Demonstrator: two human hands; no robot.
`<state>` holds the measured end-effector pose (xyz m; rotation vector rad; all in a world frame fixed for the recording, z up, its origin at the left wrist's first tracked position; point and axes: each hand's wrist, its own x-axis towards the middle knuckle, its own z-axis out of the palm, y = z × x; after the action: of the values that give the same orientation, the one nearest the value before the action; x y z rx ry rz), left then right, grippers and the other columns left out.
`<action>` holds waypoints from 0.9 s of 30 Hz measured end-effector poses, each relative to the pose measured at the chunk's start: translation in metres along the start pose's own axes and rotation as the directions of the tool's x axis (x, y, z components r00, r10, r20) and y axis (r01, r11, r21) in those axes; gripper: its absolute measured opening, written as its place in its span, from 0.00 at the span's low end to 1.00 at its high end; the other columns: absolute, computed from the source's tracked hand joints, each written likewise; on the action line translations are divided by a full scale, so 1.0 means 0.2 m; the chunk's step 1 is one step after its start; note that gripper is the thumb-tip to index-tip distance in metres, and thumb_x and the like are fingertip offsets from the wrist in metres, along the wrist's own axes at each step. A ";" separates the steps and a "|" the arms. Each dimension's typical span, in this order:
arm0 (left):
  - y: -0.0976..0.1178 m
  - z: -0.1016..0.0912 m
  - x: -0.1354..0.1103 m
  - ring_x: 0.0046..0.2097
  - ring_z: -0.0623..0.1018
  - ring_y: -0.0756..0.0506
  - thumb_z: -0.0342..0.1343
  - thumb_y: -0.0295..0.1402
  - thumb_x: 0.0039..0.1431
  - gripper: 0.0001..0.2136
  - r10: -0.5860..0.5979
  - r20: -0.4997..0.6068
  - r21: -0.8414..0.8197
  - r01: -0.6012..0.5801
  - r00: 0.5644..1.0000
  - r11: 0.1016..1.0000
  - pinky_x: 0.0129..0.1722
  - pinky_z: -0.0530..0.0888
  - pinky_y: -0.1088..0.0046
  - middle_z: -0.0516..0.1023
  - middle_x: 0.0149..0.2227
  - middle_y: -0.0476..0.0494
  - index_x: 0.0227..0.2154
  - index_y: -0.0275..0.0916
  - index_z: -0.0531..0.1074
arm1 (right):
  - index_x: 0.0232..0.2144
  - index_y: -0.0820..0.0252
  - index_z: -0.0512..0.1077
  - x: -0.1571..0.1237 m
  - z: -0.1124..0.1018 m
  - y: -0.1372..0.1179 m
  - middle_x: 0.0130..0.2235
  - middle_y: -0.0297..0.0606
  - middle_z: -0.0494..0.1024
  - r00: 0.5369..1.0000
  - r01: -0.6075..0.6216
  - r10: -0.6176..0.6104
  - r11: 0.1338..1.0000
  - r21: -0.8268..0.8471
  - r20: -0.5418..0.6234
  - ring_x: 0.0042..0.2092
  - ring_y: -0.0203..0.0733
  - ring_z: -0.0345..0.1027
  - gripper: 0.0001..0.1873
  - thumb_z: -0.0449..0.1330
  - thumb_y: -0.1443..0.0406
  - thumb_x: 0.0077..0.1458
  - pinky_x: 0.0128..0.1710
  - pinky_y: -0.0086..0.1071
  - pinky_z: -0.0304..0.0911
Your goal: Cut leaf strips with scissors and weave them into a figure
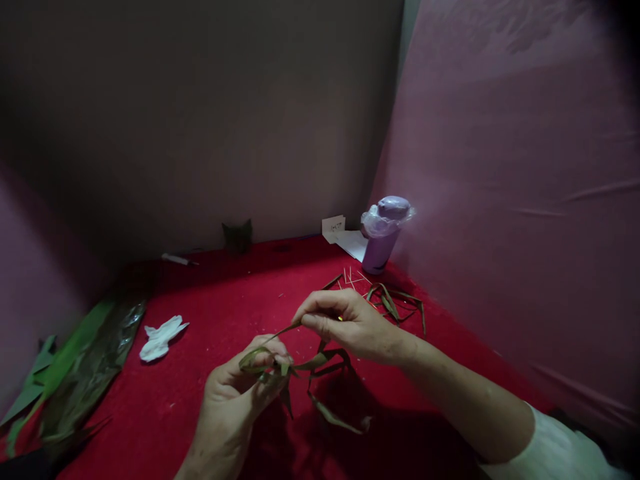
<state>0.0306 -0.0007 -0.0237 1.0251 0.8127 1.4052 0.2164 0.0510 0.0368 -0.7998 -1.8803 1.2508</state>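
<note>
My left hand (235,393) is closed around a knot of folded green leaf strips (280,373) held above the red cloth. Its thumb and fingers pinch the bundle's left loop. My right hand (350,323) sits just up and right of it, fingers pinched on one thin strip end (287,329) that runs down into the bundle. Loose strip tails (333,417) hang below and trail toward the cloth.
A red cloth (210,313) covers the surface. A purple bottle (383,237) with plastic over its cap stands at the back right, with white paper (347,237), thin sticks and spare leaf strips (395,303) near it. Long green leaves (75,373) lie at left, beside a crumpled tissue (160,338).
</note>
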 end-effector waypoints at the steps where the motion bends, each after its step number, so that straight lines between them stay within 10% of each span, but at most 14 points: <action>1: 0.00 0.00 0.00 0.30 0.72 0.52 0.63 0.24 0.45 0.05 0.004 0.004 0.003 -0.004 1.000 1.000 0.28 0.70 0.81 0.74 0.31 0.49 0.23 0.41 0.75 | 0.33 0.64 0.73 0.00 0.00 0.00 0.23 0.28 0.62 1.000 0.006 -0.006 1.000 -0.012 -0.001 0.24 0.29 0.53 0.09 0.56 0.64 0.56 0.23 0.24 0.54; 27: 0.03 0.02 0.01 0.35 0.75 0.50 0.66 0.27 0.40 0.06 -0.103 -0.087 -0.032 0.101 0.991 0.994 0.37 0.73 0.82 0.77 0.34 0.48 0.26 0.39 0.78 | 0.29 0.62 0.69 0.02 0.05 0.02 0.22 0.29 0.67 0.996 -0.070 0.072 0.997 -0.046 0.050 0.24 0.29 0.60 0.11 0.56 0.60 0.56 0.22 0.24 0.55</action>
<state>0.0325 0.0002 -0.0160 0.8935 0.8962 1.3784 0.2067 0.0503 0.0322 -0.8719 -1.9420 1.2886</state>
